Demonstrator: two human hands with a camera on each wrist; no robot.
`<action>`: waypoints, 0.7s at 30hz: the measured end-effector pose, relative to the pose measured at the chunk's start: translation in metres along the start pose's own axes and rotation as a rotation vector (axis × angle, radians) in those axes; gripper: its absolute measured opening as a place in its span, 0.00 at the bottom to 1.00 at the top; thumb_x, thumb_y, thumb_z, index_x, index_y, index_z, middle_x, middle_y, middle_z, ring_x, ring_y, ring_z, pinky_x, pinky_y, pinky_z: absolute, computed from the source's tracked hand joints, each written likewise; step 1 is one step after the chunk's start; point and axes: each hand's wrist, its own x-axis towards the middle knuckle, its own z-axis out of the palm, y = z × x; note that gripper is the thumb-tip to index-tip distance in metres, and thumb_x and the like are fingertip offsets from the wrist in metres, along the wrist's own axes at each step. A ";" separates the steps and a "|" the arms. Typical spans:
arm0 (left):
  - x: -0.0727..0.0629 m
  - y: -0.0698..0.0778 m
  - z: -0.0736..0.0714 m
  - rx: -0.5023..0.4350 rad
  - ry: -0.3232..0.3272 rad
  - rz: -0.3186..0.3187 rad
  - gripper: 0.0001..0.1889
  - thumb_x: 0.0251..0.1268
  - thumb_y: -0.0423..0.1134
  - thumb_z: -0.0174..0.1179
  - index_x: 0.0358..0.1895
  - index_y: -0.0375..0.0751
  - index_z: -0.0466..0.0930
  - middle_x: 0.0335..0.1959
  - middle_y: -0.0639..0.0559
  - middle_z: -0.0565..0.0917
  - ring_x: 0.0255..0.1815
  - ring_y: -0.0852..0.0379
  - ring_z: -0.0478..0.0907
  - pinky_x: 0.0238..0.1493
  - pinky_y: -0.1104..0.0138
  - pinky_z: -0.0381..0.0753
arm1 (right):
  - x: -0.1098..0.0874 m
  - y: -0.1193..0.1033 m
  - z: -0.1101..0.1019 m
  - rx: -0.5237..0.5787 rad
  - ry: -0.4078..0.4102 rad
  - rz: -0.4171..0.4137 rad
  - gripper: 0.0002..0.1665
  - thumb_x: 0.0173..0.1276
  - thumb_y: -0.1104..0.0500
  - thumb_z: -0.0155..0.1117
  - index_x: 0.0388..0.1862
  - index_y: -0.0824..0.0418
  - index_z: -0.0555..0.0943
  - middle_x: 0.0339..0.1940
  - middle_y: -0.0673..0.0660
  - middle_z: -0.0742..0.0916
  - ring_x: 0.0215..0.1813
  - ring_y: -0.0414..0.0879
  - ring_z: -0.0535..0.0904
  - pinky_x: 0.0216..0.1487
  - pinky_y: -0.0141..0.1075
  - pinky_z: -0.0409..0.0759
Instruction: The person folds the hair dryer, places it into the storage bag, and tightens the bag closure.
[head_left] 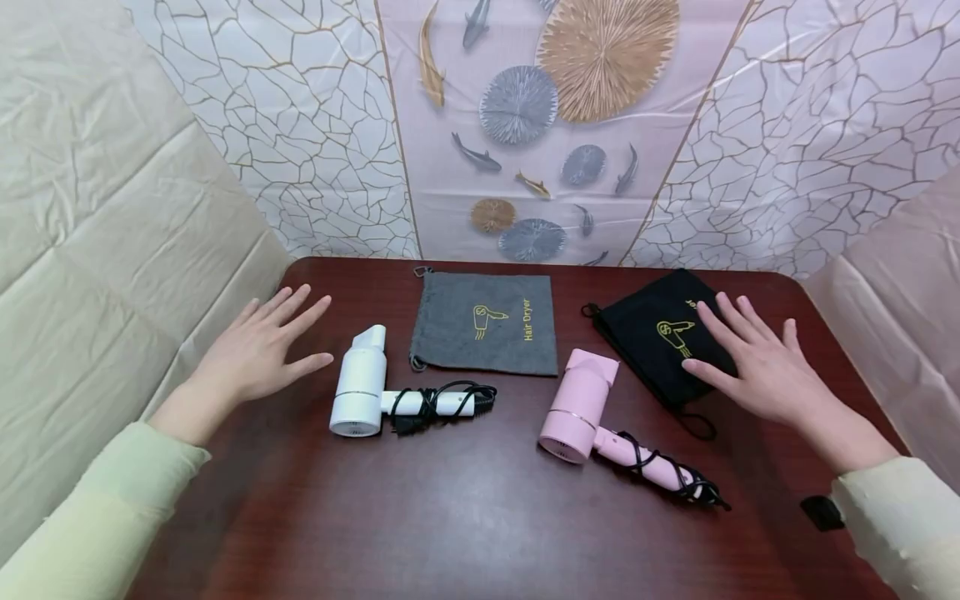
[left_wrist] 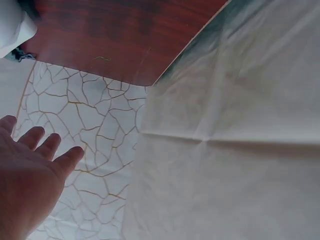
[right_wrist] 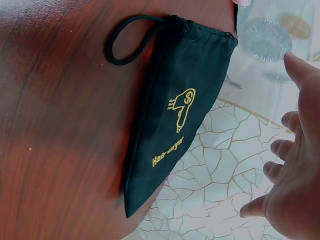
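Observation:
My left hand [head_left: 258, 346], fingers spread, is held at the left side of the table and grips nothing. Nearest to it lies a white hair dryer [head_left: 360, 387], its black cord wound round the handle. At the right, my right hand [head_left: 765, 367] spreads its fingers over part of a black drawstring bag [head_left: 637, 325], covering some of its lettering. The right wrist view shows that bag [right_wrist: 175, 105] with the hand apart from it. A pink hair dryer [head_left: 577, 408] with a cord-wrapped handle lies between the hands, right of centre. Behind the dryers a grey drawstring bag [head_left: 450, 325] lies flat.
The dark red-brown table [head_left: 420, 517] has rounded back corners. A patterned sheet [head_left: 330, 125] hangs behind it, and pale cloth walls [head_left: 90, 217] stand at both sides. A small black object [head_left: 821, 512] shows beside the right sleeve.

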 end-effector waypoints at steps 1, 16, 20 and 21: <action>0.001 0.001 -0.001 0.004 -0.001 0.011 0.45 0.74 0.67 0.61 0.87 0.51 0.58 0.86 0.37 0.57 0.87 0.34 0.51 0.82 0.34 0.49 | 0.001 -0.001 -0.001 -0.002 -0.001 -0.004 0.55 0.78 0.37 0.64 0.91 0.51 0.47 0.90 0.66 0.50 0.89 0.66 0.39 0.74 0.81 0.27; 0.005 0.007 -0.013 0.128 -0.057 0.232 0.49 0.64 0.63 0.72 0.85 0.52 0.63 0.84 0.37 0.62 0.85 0.33 0.56 0.80 0.33 0.56 | 0.001 -0.025 -0.008 -0.011 -0.010 -0.101 0.54 0.76 0.38 0.67 0.90 0.52 0.53 0.89 0.65 0.55 0.90 0.60 0.39 0.77 0.79 0.29; 0.007 0.010 -0.010 0.162 -0.042 0.314 0.49 0.60 0.62 0.75 0.83 0.51 0.66 0.83 0.37 0.65 0.83 0.32 0.60 0.78 0.33 0.59 | 0.001 -0.032 -0.009 -0.006 -0.031 -0.119 0.54 0.76 0.38 0.67 0.90 0.52 0.53 0.89 0.65 0.55 0.90 0.59 0.39 0.78 0.76 0.28; 0.007 0.010 -0.010 0.171 -0.037 0.334 0.50 0.59 0.62 0.76 0.83 0.51 0.66 0.83 0.36 0.65 0.83 0.32 0.61 0.78 0.33 0.60 | 0.001 -0.034 -0.009 -0.006 -0.034 -0.123 0.54 0.76 0.38 0.67 0.90 0.52 0.53 0.89 0.65 0.55 0.90 0.59 0.39 0.79 0.76 0.28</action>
